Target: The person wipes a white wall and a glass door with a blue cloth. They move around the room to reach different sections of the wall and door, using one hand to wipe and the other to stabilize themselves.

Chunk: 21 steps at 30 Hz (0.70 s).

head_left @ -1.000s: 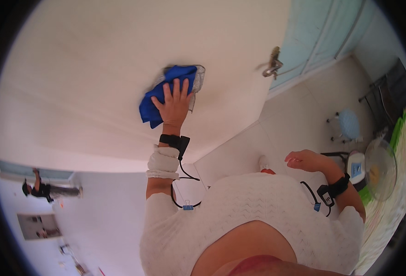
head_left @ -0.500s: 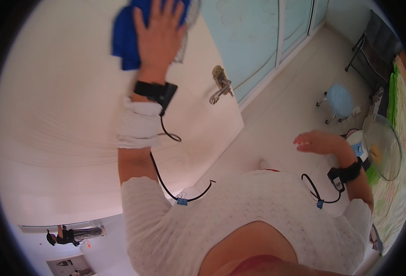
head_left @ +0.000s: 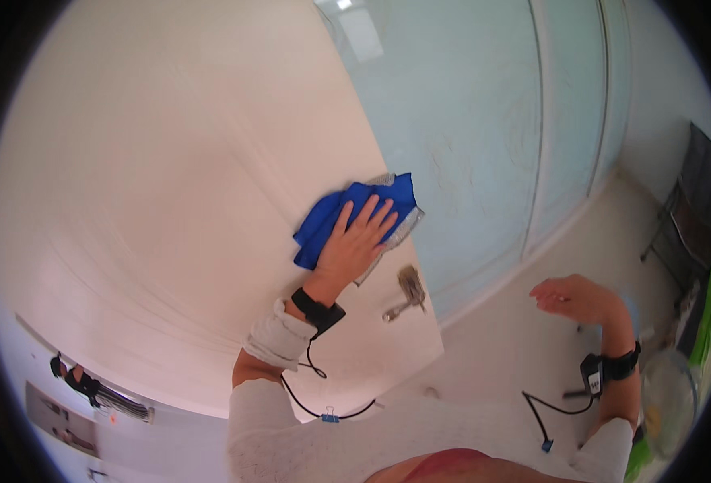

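Note:
My left hand (head_left: 352, 245) lies flat with its fingers spread on a blue cloth (head_left: 321, 229) that has a silvery-grey side showing along its edges. The palm presses the cloth against a cream-white door (head_left: 170, 185), near its free edge. Just below the cloth, a metal lever handle (head_left: 408, 295) projects from the door. My right hand (head_left: 574, 296) hangs in the air at the right, fingers loosely bent, with nothing in it. Both wrists wear black bands with devices and cables.
Pale blue sliding panels (head_left: 460, 145) stand beyond the door's edge. At the right are a dark folding chair (head_left: 689, 213), a fan (head_left: 667, 406) and bright green fabric (head_left: 705, 322). A person in dark clothes (head_left: 90, 386) shows at the lower left, near a framed picture (head_left: 59, 420).
My left hand and the blue cloth have come down the door to just above the handle. My right hand stays raised at the right. The head view has tilted upward.

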Each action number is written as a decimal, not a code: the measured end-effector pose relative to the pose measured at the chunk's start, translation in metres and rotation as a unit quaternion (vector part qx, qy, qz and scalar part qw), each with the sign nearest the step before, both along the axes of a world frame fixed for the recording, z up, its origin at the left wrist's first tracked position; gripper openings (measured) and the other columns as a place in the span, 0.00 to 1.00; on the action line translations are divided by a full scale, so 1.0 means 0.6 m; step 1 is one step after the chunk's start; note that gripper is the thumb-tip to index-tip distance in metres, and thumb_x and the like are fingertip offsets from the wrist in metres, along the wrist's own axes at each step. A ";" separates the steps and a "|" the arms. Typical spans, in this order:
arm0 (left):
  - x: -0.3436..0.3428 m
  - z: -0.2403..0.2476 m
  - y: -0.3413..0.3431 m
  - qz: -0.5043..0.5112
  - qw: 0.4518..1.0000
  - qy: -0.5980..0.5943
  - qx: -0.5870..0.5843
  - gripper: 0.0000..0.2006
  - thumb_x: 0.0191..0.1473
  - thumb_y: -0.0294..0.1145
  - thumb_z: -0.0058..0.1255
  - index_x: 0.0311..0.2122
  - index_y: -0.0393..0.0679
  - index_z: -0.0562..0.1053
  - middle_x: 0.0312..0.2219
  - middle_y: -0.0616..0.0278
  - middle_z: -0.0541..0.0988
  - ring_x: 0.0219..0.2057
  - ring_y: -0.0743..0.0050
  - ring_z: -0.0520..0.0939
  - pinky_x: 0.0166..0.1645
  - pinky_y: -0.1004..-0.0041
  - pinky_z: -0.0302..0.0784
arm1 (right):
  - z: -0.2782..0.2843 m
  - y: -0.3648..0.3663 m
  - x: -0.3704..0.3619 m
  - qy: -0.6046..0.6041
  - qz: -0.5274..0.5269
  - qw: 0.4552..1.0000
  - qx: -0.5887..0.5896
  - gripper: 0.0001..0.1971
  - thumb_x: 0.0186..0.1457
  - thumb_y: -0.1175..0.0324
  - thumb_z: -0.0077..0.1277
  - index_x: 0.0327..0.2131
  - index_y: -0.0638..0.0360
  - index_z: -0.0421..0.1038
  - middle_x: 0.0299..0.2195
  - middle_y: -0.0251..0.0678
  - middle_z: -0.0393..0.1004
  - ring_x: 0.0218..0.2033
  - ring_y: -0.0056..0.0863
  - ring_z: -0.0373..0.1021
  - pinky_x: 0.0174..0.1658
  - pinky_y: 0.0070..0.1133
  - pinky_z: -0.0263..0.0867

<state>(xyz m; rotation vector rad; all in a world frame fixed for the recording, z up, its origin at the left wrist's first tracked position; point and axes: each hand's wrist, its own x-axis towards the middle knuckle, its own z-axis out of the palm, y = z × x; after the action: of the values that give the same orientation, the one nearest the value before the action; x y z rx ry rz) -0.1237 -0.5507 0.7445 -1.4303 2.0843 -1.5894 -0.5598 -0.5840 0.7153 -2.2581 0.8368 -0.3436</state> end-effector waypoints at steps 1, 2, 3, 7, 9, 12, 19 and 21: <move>0.000 0.020 0.004 0.000 1.000 0.012 -0.013 0.32 0.57 0.55 0.49 0.66 0.60 0.64 0.67 0.67 0.60 0.69 0.58 0.55 0.70 0.44 0.44 | 0.016 -0.016 0.017 0.009 -0.009 1.000 0.004 0.15 0.62 0.60 0.52 0.47 0.59 0.74 0.38 0.43 0.79 0.39 0.42 0.74 0.42 0.32 0.70; -0.010 0.024 0.019 -0.010 0.999 0.022 -0.021 0.32 0.58 0.55 0.49 0.66 0.60 0.64 0.67 0.67 0.60 0.69 0.58 0.55 0.70 0.44 0.44 | 0.020 -0.014 0.028 -0.014 0.026 0.998 -0.050 0.15 0.61 0.61 0.53 0.46 0.59 0.74 0.38 0.43 0.79 0.39 0.43 0.74 0.43 0.32 0.70; -0.017 0.055 0.027 -0.010 0.998 0.046 -0.052 0.32 0.58 0.56 0.49 0.66 0.60 0.64 0.67 0.67 0.61 0.69 0.58 0.56 0.70 0.44 0.44 | 0.041 -0.015 0.049 -0.034 0.052 0.992 -0.106 0.14 0.61 0.62 0.53 0.46 0.59 0.74 0.38 0.43 0.79 0.40 0.44 0.74 0.43 0.32 0.70; -0.008 0.134 0.013 -0.046 0.985 0.127 -0.105 0.34 0.58 0.59 0.45 0.66 0.55 0.64 0.67 0.60 0.60 0.68 0.52 0.58 0.69 0.43 0.45 | 0.114 -0.073 0.215 -0.168 0.136 0.921 -0.325 0.13 0.55 0.69 0.56 0.44 0.58 0.74 0.45 0.42 0.77 0.44 0.45 0.73 0.46 0.32 0.71; 0.006 0.140 0.007 -0.086 0.976 0.174 -0.099 0.35 0.59 0.61 0.42 0.66 0.52 0.64 0.67 0.58 0.59 0.68 0.50 0.57 0.69 0.42 0.45 | 0.134 -0.083 0.299 -0.263 0.166 0.839 -0.446 0.16 0.52 0.72 0.59 0.45 0.58 0.73 0.51 0.41 0.74 0.50 0.42 0.72 0.51 0.31 0.70; 0.036 0.137 0.001 -0.296 0.912 0.239 -0.152 0.35 0.64 0.54 0.43 0.67 0.38 0.58 0.67 0.39 0.53 0.67 0.31 0.54 0.68 0.41 0.49 | 0.175 -0.100 0.414 -0.314 0.282 0.720 -0.551 0.26 0.48 0.66 0.64 0.53 0.49 0.71 0.59 0.37 0.67 0.61 0.44 0.64 0.58 0.45 0.64; 0.076 0.101 0.055 -0.256 0.869 0.344 -0.248 0.37 0.56 0.16 0.48 0.67 0.25 0.44 0.66 0.27 0.45 0.68 0.24 0.47 0.66 0.48 0.57 | 0.255 -0.154 0.558 -0.319 0.249 0.588 -0.701 0.29 0.49 0.47 0.60 0.56 0.30 0.70 0.66 0.23 0.59 0.69 0.36 0.52 0.65 0.56 0.46; 0.085 0.093 0.089 -0.262 0.871 0.279 -0.309 0.39 0.53 0.21 0.51 0.66 0.26 0.47 0.62 0.20 0.46 0.66 0.16 0.49 0.66 0.41 0.54 | 0.288 -0.167 0.557 -0.275 0.282 0.589 -0.705 0.27 0.49 0.46 0.58 0.55 0.31 0.71 0.67 0.22 0.57 0.70 0.36 0.49 0.66 0.56 0.44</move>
<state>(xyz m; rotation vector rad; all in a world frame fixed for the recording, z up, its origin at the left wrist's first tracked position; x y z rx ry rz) -0.0728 -0.4974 0.8001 -1.7791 2.5811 -2.4745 -0.2258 -0.6842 0.8882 -3.1475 -0.9464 -1.7344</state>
